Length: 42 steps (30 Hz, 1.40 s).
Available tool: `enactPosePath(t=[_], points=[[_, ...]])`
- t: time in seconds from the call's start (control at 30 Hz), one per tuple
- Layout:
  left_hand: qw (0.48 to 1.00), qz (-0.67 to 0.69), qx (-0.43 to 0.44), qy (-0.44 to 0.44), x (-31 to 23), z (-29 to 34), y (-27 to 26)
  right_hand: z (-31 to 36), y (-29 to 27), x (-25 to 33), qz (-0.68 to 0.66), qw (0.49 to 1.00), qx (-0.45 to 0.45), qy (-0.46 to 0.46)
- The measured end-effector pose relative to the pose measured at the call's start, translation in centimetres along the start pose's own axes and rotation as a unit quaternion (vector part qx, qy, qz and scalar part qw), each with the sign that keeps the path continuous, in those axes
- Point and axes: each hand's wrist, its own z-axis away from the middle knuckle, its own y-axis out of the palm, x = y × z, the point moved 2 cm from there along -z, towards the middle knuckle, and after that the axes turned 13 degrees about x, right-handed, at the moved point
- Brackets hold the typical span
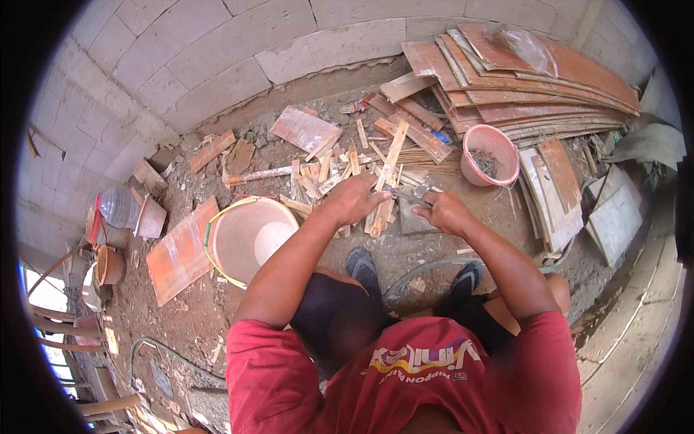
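My left hand point(354, 198) is closed, fingers curled, at the lower end of a pale wooden strip point(391, 153) that slants up and away. My right hand point(444, 213) grips a grey metal tool point(409, 195) that looks like pincers, though its exact kind is hard to make out. The tool's far end points left and meets the wood beside my left thumb. Beneath and around both hands lies a loose heap of short wooden strips point(323, 170). A grey block point(418, 220) rests on the ground just under the tool.
A large pale bucket point(223, 249) with a yellow handle stands left of my left forearm. A pink bucket point(473, 173) holding small bits stands at the right. Stacked reddish boards point(535, 94) lean by the block wall point(289, 43). A hose point(416, 273) crosses the dirt near my feet.
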Motion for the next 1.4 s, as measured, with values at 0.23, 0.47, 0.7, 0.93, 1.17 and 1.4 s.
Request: enactPosePath(t=[0.23, 0.47, 0.7, 0.93, 1.17, 1.4], points=[[0.994, 0.065, -0.078, 0.030, 0.1, -0.4, 0.1, -0.7, -0.1, -0.2, 0.029, 0.999, 0.003, 0.022], [0.988, 0.067, -0.140, -0.014, -0.2, -0.6, 0.3, -0.7, -1.0, 1.3, 0.080, 0.994, -0.028, 0.074], [0.990, 0.059, -0.131, -0.007, -0.2, -0.6, 0.3, 0.0, -1.8, 1.8, 0.097, 0.993, -0.039, 0.063], [0.991, 0.061, -0.109, -0.043, 0.4, -0.3, -0.1, 0.2, -2.0, 2.2, 0.144, 0.988, -0.046, 0.042], [0.974, 0.162, -0.159, -0.012, -1.6, 0.5, -2.6, 1.7, -0.6, 2.2, 0.169, 0.985, -0.029, -0.001], [0.946, 0.305, -0.086, -0.067, -0.4, 0.5, -2.6, 2.4, -0.1, 2.2, 0.235, 0.965, -0.105, -0.057]])
